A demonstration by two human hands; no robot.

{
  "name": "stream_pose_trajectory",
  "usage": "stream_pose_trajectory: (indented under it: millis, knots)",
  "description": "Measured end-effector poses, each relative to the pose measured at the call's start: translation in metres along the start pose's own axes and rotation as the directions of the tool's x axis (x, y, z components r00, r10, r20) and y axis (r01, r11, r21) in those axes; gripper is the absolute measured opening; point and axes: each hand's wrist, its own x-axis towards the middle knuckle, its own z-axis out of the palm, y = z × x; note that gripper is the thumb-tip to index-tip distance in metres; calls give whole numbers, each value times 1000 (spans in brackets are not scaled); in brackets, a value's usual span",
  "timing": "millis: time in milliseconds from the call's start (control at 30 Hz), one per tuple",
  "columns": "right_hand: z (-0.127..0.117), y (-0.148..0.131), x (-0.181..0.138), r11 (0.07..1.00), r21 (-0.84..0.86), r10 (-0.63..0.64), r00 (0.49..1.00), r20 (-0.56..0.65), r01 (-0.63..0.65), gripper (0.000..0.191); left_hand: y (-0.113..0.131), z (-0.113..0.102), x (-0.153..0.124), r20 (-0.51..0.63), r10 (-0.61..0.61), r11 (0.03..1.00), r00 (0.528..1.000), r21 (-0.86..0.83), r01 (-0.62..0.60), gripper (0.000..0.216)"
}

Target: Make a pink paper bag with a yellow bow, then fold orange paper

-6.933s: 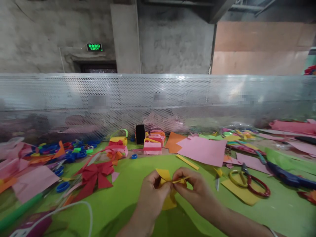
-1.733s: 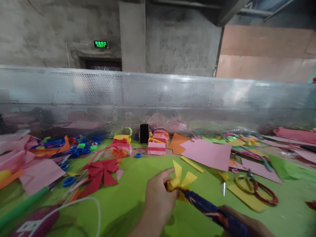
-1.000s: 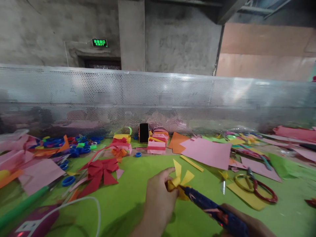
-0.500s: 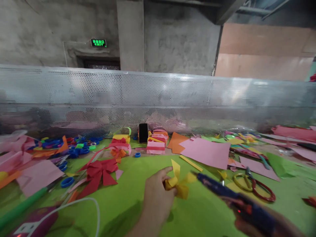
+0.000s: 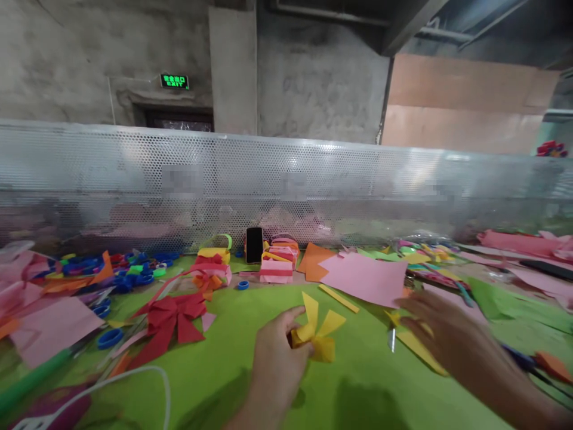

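lying around the held yellow bow (image 5: 323, 347): red bow (image 5: 176, 316), pink sheet (image 5: 364, 278)

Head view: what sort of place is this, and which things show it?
Probably a craft workspace: the left hand holds folded yellow paper, a red bow lies nearby, and a bare grey wall stands behind.

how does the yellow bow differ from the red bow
The yellow bow is held up in the left hand; the red bow lies on the table. The hand partly covers the yellow bow, while no hand touches the red bow. Both look like paper, with strips fanning out.
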Motion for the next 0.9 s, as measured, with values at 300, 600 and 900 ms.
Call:
stream_pose_trajectory:
  millis: [300,600,900]
  knots:
    - [48,-115,21,971,229,-122,959,257,62,13,-6,-1,5,-2,127,992,992,14,-127,50]
    - [52,-111,11,959,224,-210,968,138,176,18,-5,2,2,31,114,992,993,49,-116,52]
    - [54,-107,9,941,210,-277,961,21,267,19,-2,4,-1,53,109,993,993,29,-111,51]
